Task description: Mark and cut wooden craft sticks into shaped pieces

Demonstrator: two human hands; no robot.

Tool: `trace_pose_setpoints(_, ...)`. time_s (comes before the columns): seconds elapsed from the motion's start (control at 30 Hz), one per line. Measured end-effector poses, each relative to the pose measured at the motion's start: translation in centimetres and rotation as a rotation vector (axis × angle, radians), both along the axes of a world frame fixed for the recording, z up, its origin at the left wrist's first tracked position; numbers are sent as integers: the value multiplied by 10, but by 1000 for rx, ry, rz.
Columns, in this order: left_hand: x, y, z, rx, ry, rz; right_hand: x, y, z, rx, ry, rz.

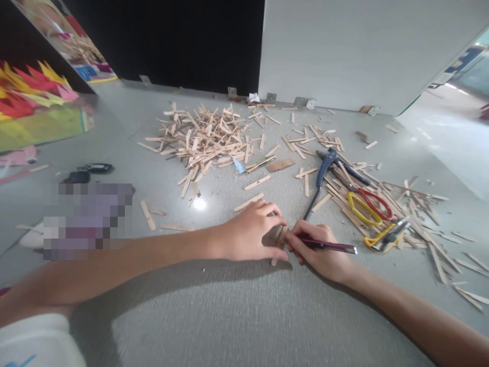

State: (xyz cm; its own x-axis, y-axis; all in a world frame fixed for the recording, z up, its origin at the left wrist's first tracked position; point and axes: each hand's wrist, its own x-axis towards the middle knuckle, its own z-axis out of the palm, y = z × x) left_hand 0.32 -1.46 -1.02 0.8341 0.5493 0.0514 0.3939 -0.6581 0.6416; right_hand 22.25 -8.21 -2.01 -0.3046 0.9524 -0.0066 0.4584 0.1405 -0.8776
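Note:
Near the middle of the grey table (229, 306), my left hand (254, 232) curves its fingers and thumb around a small wooden piece (281, 237), holding it down on the surface. My right hand (319, 252), just to the right, grips a dark pen-like tool (328, 245); its working end is hidden by the fingers beside the wooden piece. The lower end of a light stick shows under my left thumb. Two loose wooden sticks (257, 182) lie just beyond my left hand.
A big heap of wooden sticks (206, 135) lies beyond my hands. At right are a blue-handled tool (326, 162), red-and-yellow scissors (367, 206), a yellow cutter (387, 235) and scattered sticks. Upright boards (324, 51) stand behind; keys (82, 174) lie left.

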Motion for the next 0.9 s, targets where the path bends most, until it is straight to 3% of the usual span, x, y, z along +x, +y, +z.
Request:
trace_pose_setpoints(0.23, 4, -1, -20, 83, 24, -33, 2, 1, 1, 104, -2, 53)
trace_pose_setpoints(0.6, 2, 9, -15, 76, 142, -118, 2, -1, -3, 25, 13, 26)
trace_pose_setpoints(0.9, 4, 11, -11, 51, 179, -112, -1, -2, -2, 108, -45, 43)
